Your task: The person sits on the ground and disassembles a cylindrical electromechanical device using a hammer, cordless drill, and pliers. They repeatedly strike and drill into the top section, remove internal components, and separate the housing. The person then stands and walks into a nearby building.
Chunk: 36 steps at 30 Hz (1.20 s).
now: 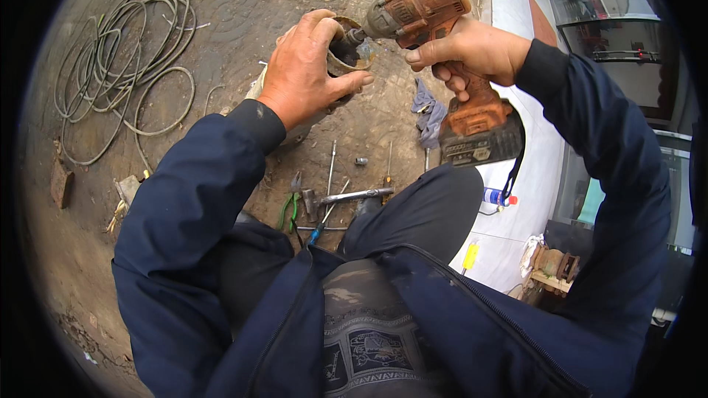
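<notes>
The left hand (306, 66) was clamped around a hollow cylinder (349, 67), its thumb along the near side and its fingers over the far side; the right hand (479, 51) was wrapped around the grip of an orange drill (420, 11), with the battery (481, 144) below. The two hands stood apart, the drill's nose pointing left between them. The cylinder lay above the ground (243, 11), its open mouth facing the drill, and the tip of the bit (357, 35) was at that mouth; whether it touched the inner wall could not be told. On the ground near the knees lay a hammer (358, 196), green-handled pliers (293, 205), a blue-handled screwdriver (316, 234), a yellow-handled screwdriver (388, 180) and a small socket (361, 161). A grey rag (430, 116) lay below the drill's nose. A coiled cable (96, 66) occupied the left, well apart from the tools, and a brown block (62, 183) lay below it.
</notes>
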Tool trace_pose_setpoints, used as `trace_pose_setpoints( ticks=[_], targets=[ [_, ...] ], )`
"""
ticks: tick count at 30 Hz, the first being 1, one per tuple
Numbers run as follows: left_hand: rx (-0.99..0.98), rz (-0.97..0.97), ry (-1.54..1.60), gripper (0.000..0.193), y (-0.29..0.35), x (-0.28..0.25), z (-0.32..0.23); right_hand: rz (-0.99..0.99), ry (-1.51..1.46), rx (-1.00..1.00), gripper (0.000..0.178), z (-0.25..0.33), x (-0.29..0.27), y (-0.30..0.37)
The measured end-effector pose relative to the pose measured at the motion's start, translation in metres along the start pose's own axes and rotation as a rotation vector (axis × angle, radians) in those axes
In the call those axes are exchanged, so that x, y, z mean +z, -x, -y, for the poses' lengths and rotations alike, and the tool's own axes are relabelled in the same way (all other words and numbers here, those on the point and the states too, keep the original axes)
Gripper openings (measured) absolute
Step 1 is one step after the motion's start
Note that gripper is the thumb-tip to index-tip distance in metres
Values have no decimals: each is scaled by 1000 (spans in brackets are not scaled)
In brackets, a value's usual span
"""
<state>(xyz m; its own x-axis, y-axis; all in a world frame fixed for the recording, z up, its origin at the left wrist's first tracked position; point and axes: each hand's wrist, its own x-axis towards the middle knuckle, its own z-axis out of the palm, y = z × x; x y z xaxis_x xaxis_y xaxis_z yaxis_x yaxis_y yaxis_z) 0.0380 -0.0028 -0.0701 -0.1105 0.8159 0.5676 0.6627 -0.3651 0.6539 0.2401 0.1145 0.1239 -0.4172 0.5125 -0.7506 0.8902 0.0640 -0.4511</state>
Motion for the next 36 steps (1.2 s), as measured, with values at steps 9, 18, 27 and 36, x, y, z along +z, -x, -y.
trace_pose_setpoints(
  ticks=[9,18,27,36],
  targets=[
    [-5,-128,14,47,-19,0,-8,-143,-87,-265,38,-4,27,23],
    [290,-133,18,22,-32,-20,-10,-142,-88,-314,39,0,25,48],
    [326,4,89,26,-34,-19,-1,-191,-46,-294,38,-11,25,49],
    [159,62,9,78,-17,-20,27,-187,3,-293,38,-8,14,26]
  ],
)
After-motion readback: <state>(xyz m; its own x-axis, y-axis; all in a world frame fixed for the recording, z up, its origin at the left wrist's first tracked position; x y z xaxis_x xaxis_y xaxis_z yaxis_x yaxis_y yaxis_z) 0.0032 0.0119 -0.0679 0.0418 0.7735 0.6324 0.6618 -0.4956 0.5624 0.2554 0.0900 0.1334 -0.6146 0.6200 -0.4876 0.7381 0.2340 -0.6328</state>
